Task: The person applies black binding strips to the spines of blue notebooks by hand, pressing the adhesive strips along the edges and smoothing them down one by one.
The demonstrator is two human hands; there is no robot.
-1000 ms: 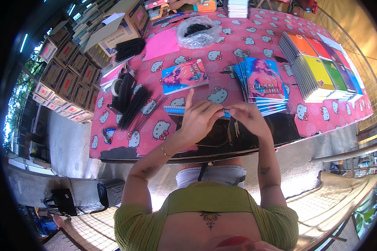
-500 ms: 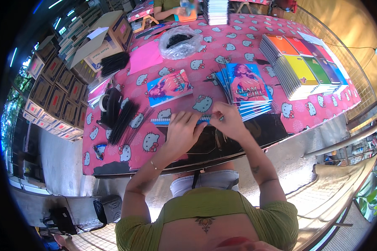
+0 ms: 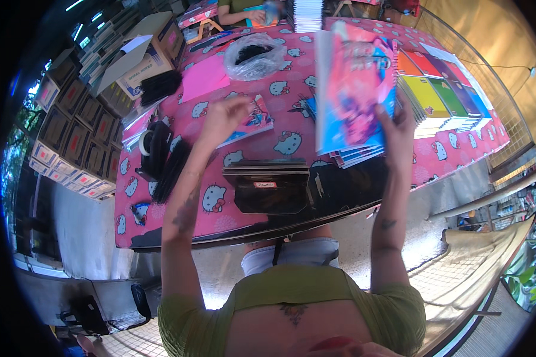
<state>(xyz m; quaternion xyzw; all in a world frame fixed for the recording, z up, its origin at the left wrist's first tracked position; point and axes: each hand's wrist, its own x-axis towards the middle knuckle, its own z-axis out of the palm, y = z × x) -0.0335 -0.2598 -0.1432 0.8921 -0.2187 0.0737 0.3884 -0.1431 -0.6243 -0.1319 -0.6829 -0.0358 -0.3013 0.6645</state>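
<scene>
My right hand (image 3: 401,126) grips a spiral notebook (image 3: 357,98) with a pink and blue illustrated cover, its thumb on the front. The notebook is raised, slightly blurred, above a stack of similar notebooks (image 3: 357,156), hiding most of it. My left hand (image 3: 225,121) hovers over another illustrated notebook (image 3: 261,114) lying on the table, fingers loosely bent and apart, nothing visible in them. It covers part of that cover; whether it touches cannot be told. Nearer to me, between my forearms, sits a dark, low block with a slotted top (image 3: 267,193).
Black spiral coils (image 3: 171,169) and a tape dispenser (image 3: 155,149) lie at left, near a pink sheet (image 3: 205,77). Farther back is a plastic bag of black coils (image 3: 255,56). Colourful notebook stacks (image 3: 432,98) stand at right, boxes (image 3: 80,128) at left. A co-worker's hand (image 3: 256,16) works across the table.
My hands have parted from the blue-edged notebook at the table's near side. My right hand has lifted a notebook toward the right stack; my left hand has moved up-left to the lying notebook.
</scene>
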